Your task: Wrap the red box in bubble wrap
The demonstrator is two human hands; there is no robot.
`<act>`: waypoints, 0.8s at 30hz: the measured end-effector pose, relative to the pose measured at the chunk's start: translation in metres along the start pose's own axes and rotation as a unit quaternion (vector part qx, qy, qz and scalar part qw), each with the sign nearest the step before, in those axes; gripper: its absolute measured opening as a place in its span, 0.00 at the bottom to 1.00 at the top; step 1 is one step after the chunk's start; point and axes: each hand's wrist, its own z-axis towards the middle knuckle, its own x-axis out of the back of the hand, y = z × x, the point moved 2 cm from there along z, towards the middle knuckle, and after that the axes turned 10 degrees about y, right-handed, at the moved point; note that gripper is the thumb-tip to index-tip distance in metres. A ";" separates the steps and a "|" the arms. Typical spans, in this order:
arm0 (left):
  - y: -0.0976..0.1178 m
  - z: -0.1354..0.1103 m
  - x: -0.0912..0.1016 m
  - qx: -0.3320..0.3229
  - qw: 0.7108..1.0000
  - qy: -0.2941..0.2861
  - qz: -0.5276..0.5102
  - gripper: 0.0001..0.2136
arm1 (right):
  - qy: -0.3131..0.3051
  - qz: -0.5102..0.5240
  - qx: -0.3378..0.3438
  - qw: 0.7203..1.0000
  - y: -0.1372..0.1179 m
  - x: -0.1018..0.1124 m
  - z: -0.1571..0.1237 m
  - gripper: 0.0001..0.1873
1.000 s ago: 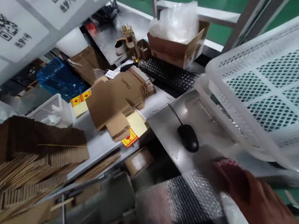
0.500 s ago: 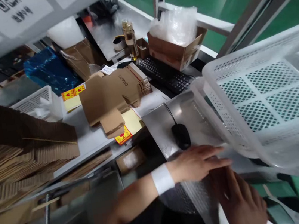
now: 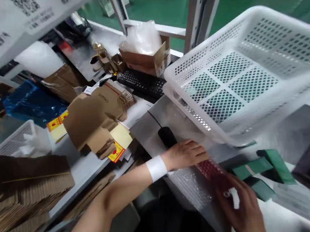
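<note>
A dark red, long item in bubble wrap [image 3: 209,168] lies at the table's near edge, between my two hands. My left hand [image 3: 185,153], with a white band at the wrist, has its fingers together and curled over the far end. My right hand [image 3: 244,209] is wrapped round the near end, where a small white piece [image 3: 234,198] shows by the fingers. What the item is under the wrap cannot be made out. Beside it, a sheet of bubble wrap [image 3: 189,191] spreads on the metal table. A black mouse [image 3: 166,135] sits just beyond my left hand.
Stacked white baskets [image 3: 233,127] stand at the right. Green boxes [image 3: 253,169] lie right of my hands. Flat brown cartons [image 3: 84,117] and a keyboard [image 3: 140,83] are farther back. More folded cartons [image 3: 25,191] fill the left, and a label-covered shelf edge [image 3: 8,25] hangs overhead.
The view has turned to the right. My hands have moved apart along the red item, showing more of it between them; my left fingers, stretched out before, are now curled down.
</note>
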 end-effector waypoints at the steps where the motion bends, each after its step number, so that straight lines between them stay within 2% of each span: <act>1: 0.003 -0.009 -0.004 -0.007 0.999 0.038 0.018 0.12 | 0.010 -0.017 0.040 0.999 -0.004 -0.001 0.000 0.23; 3: 0.010 -0.029 -0.012 -0.006 0.993 0.109 0.045 0.11 | 0.038 -0.052 0.113 0.992 -0.010 -0.003 -0.002 0.20; 4: 0.012 -0.037 -0.015 0.000 0.991 0.127 0.048 0.11 | 0.054 -0.067 0.137 0.987 -0.012 -0.003 -0.004 0.19; 5: 0.013 -0.044 -0.016 0.006 0.991 0.129 0.042 0.12 | 0.064 -0.077 0.149 0.984 -0.012 -0.004 -0.006 0.19; 7: 0.014 -0.050 -0.012 0.020 0.995 0.096 0.003 0.14 | 0.072 -0.087 0.155 0.981 -0.011 -0.005 -0.009 0.21; 10: 0.008 -0.042 0.009 0.028 0.997 0.023 -0.064 0.26 | 0.066 -0.090 0.175 0.978 -0.008 -0.005 -0.010 0.21; 11: 0.006 -0.036 0.017 0.017 0.998 0.003 -0.068 0.27 | 0.063 -0.089 0.184 0.977 -0.007 -0.005 -0.010 0.20; 13: 0.003 -0.021 0.027 -0.023 0.999 -0.019 -0.044 0.20 | 0.055 -0.084 0.202 0.974 -0.006 -0.004 -0.008 0.20; 15: 0.003 -0.008 0.029 -0.064 0.998 -0.020 -0.010 0.12 | 0.050 -0.080 0.214 0.972 -0.007 -0.002 -0.006 0.20; 18: 0.006 -0.002 0.023 -0.078 0.997 0.000 0.015 0.12 | 0.017 -0.065 0.236 0.969 -0.014 0.004 -0.004 0.15; 20: 0.009 -0.006 0.017 -0.056 0.998 0.009 0.015 0.12 | -0.016 -0.038 0.211 0.977 -0.021 0.007 -0.002 0.14; 22: 0.011 -0.012 0.015 -0.020 1.000 0.013 0.008 0.11 | -0.030 -0.002 0.131 0.991 -0.025 0.009 0.005 0.15; 24: 0.013 -0.016 0.017 0.012 1.000 0.008 0.000 0.10 | -0.046 0.020 0.053 0.997 -0.025 0.005 0.015 0.26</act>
